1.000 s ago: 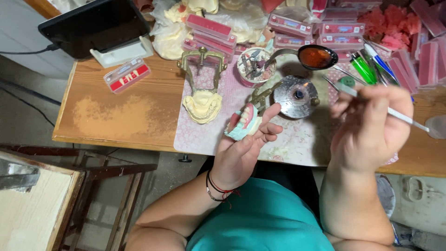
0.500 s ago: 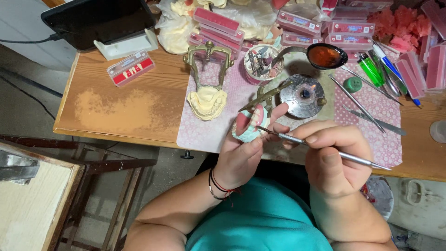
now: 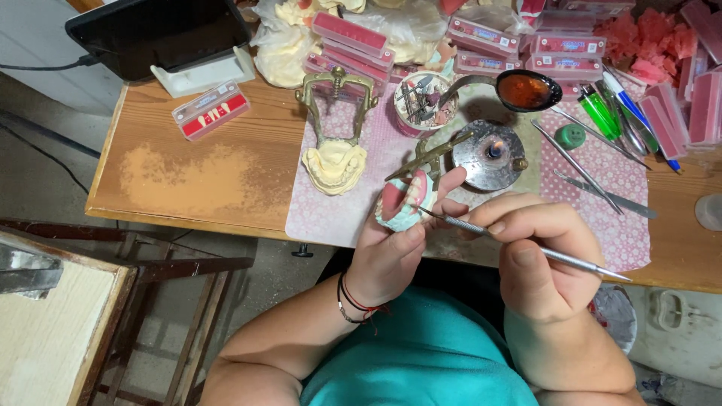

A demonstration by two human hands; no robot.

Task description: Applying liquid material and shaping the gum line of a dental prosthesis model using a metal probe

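pink-and-teal denture model [image 3: 404, 201], half hidden in left hand [image 3: 391, 252]'s grip; right hand [image 3: 538, 256] pinches metal tool [image 3: 526, 244].

On the surface there are one pale yellow plaster jaw cast [image 3: 335, 165] in a brass hinged frame, one small metal burner with a flame [image 3: 490, 154], one long-handled metal spoon of orange wax [image 3: 526, 90], two green pens [image 3: 602, 114] and one dark tablet [image 3: 154, 34] at the far left corner.
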